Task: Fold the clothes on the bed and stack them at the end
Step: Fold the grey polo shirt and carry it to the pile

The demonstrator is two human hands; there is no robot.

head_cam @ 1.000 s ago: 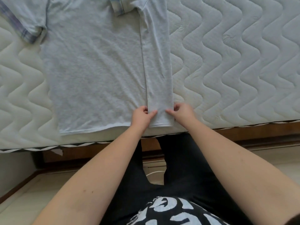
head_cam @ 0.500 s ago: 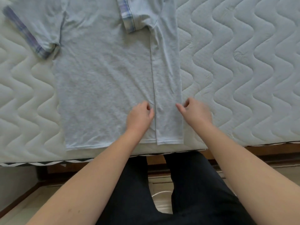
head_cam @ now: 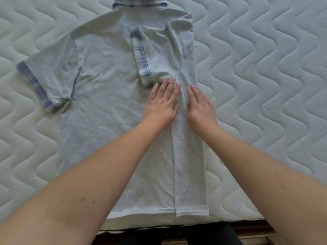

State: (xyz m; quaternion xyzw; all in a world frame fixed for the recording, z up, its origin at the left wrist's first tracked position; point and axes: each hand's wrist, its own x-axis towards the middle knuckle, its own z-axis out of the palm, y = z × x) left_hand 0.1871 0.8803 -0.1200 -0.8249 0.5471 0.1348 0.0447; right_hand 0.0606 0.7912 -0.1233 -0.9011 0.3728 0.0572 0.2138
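shirt (head_cam: pixel 109 106): pale grey | cuffs (head_cam: pixel 38 89): blue-and-white plaid (collar (head_cam: pixel 139 2) the same) | mattress (head_cam: pixel 265 76): off-white, quilted in wavy lines | bed frame (head_cam: pixel 251 227): brown wood | trousers (head_cam: pixel 208 235): black

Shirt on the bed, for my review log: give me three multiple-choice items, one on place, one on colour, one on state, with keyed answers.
1. Where do both hands rest?
A. on the folded strip
B. on the spread sleeve
C. on the bare mattress
2. What trims the sleeve cuffs?
A. red stripes
B. blue plaid
C. black dots
3. Which side is folded in?
A. neither
B. left
C. right

Answers: 1 A, the left hand and right hand lie flat on the strip of the shirt; 2 B, the cuff shows plaid; 3 C, the right sleeve lies over the body.
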